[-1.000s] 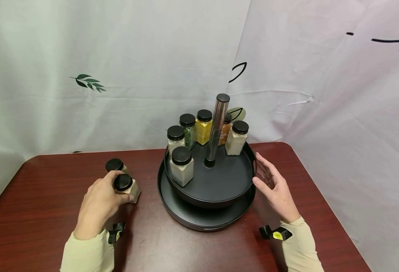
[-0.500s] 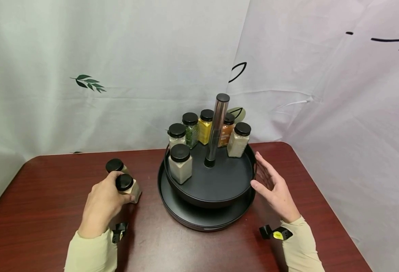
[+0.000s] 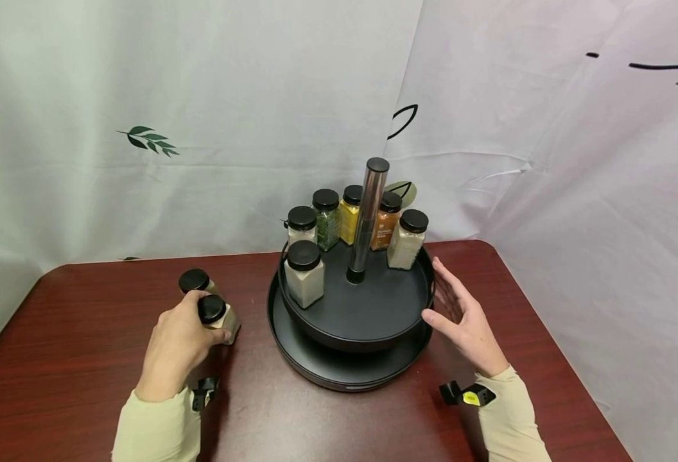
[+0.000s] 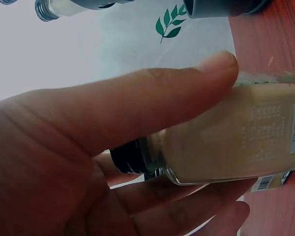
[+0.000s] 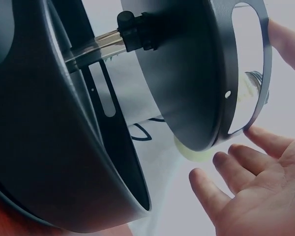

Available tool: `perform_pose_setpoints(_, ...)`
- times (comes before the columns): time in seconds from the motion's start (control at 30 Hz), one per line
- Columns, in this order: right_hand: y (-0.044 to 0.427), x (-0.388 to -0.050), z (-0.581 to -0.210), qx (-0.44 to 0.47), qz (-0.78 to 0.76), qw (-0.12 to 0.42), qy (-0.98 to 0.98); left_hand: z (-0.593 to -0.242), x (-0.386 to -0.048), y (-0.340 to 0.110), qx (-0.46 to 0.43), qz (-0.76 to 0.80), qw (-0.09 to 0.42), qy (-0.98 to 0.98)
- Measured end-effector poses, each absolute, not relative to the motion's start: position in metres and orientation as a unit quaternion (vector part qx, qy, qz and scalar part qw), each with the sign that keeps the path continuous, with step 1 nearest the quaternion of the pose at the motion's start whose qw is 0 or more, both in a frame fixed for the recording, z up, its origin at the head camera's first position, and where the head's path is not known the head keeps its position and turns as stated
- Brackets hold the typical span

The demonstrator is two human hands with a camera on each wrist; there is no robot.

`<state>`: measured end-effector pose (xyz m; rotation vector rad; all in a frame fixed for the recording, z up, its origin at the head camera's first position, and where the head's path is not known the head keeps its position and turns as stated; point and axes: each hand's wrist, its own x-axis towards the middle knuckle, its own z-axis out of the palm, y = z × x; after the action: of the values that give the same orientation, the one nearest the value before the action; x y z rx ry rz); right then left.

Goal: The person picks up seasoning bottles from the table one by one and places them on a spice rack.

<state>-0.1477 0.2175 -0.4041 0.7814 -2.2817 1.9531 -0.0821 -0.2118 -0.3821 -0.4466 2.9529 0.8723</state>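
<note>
My left hand (image 3: 174, 343) grips a glass spice jar (image 3: 226, 324) of beige powder with a black lid, on the left of the table. The left wrist view shows the thumb along the side of this jar (image 4: 226, 132). Just behind it stands another black-lidded jar (image 3: 194, 280), partly hidden. My right hand (image 3: 469, 327) is at the right rim of the upper tray (image 3: 368, 308) of a black two-tier turntable. In the right wrist view its index finger touches the edge of the slotted tray wall (image 5: 227, 93), thumb beside it, other fingers loosely extended.
On the upper tray stand spice jars: two pale ones (image 3: 305, 282) (image 3: 302, 234) at left, green (image 3: 327, 228), yellow (image 3: 349, 218), orange (image 3: 385, 228), and pale (image 3: 406, 247) at right. A metal post (image 3: 368, 221) rises mid-tray. Below is the lower tray (image 3: 339, 372).
The upper tray has turned slightly clockwise seen from above, carrying its jars along. My right thumb has slid a little left along the rim. The left hand stays on its jar, barely shifted.
</note>
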Motion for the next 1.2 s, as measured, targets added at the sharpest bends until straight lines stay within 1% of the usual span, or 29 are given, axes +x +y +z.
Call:
perform_pose_setpoints(0.43,0.218,-0.151,-0.404,0.259,0.617,0.017,-0.743,-0.384,-0.077,-0.208,-0.145,0.27,-0.027,0.952)
perform_pose_setpoints(0.8,0.219,-0.149,-0.404,0.263,0.6,0.037,-0.755,-0.383,-0.077,-0.208,-0.146,0.269,-0.039,0.951)
perform_pose_setpoints(1.2,0.22,-0.147,-0.402,0.259,0.587,0.048,-0.766,-0.368,-0.064,-0.206,-0.135,0.281,-0.098,0.945)
